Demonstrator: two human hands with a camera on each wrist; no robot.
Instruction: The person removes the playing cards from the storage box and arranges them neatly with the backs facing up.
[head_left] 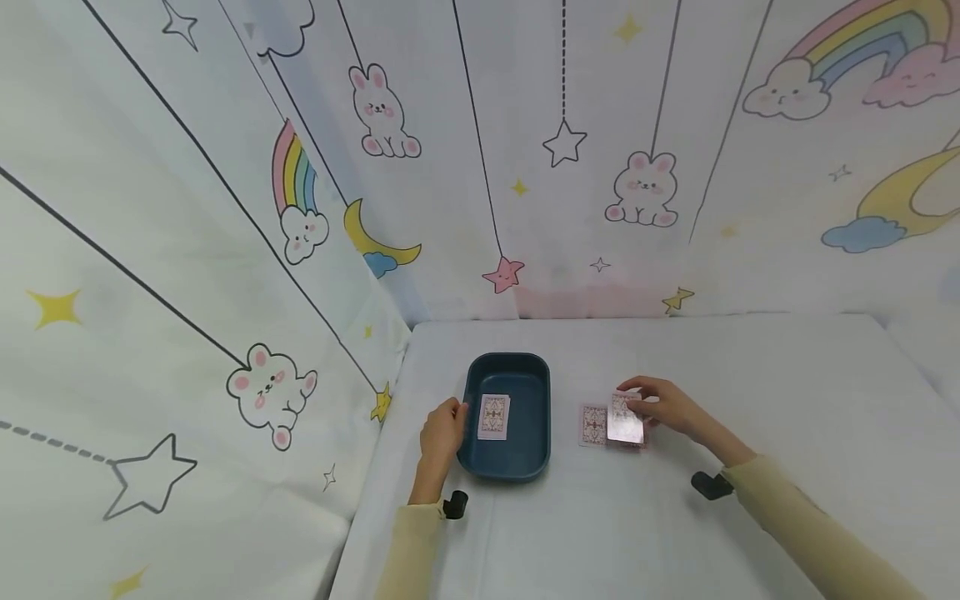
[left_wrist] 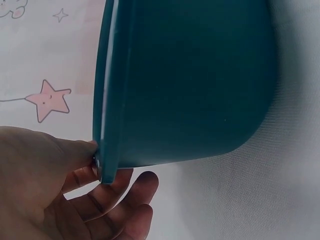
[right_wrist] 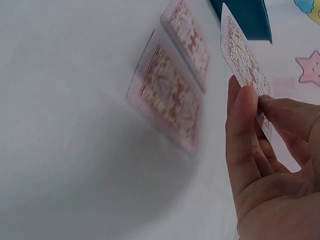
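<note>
My right hand (head_left: pixel 666 406) pinches a playing card (head_left: pixel 625 417) between thumb and fingers, raised above the table; in the right wrist view the card (right_wrist: pixel 245 62) stands tilted, its patterned back showing. Beneath it lie two groups of cards with patterned backs, the left one (head_left: pixel 593 425) beside the right one (right_wrist: pixel 170 97). With thumb and fingers my left hand (head_left: pixel 442 429) grips the left rim of a dark teal tray (head_left: pixel 531 462). In the left wrist view the thumb lies on the rim and fingers curl below it. Inside the tray, a few cards (head_left: pixel 492 417) lie back up.
A white cloth covers the table (head_left: pixel 570 533). Behind and to the left hang white curtains (head_left: pixel 450 208) printed with rabbits, stars and rainbows. Black wrist cameras sit at the left cuff (head_left: pixel 455 505) and the right cuff (head_left: pixel 711 486).
</note>
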